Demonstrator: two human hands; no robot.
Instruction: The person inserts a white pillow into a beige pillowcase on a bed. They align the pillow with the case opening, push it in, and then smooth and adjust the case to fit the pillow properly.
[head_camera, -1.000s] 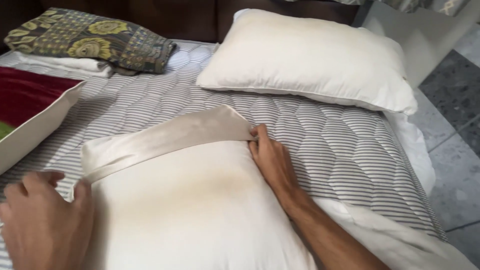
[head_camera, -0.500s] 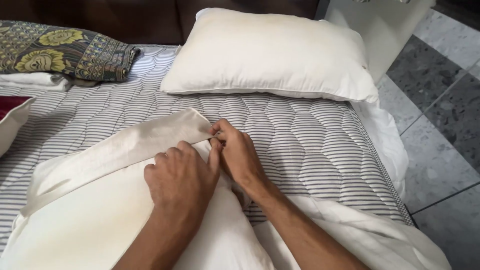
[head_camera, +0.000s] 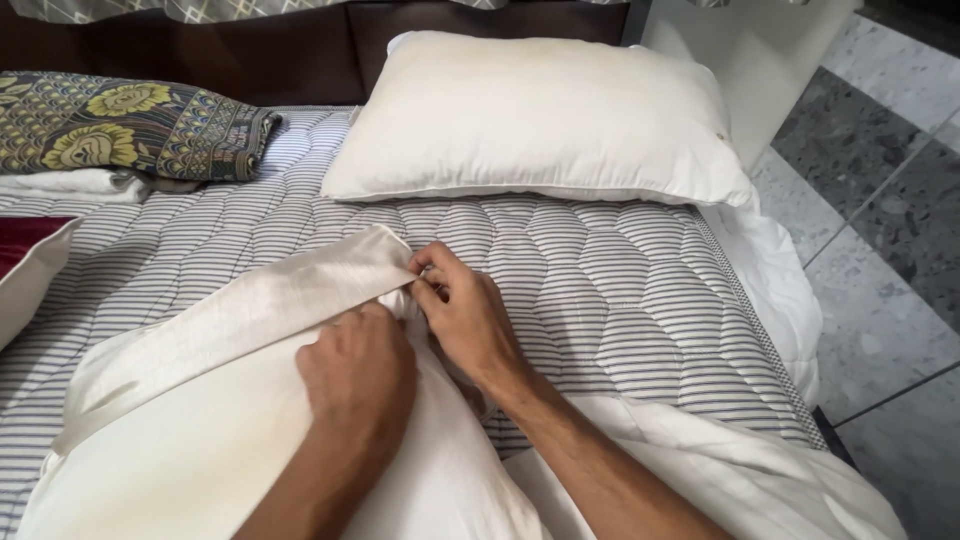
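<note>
A cream pillow lies in front of me on a striped mattress. A shiny beige pillowcase is bunched across its far end. My left hand presses on the pillow's far right corner, fingers curled into the cloth. My right hand pinches the pillowcase edge at that same corner, touching the left hand.
A second cream pillow rests against the dark headboard. A folded patterned cloth on white linen lies at the far left. A white sheet is heaped at the near right; a tiled floor runs along the bed's right side.
My left hand has come from the pillow's near left end to the far right corner, beside my right hand. My view has shifted right.
</note>
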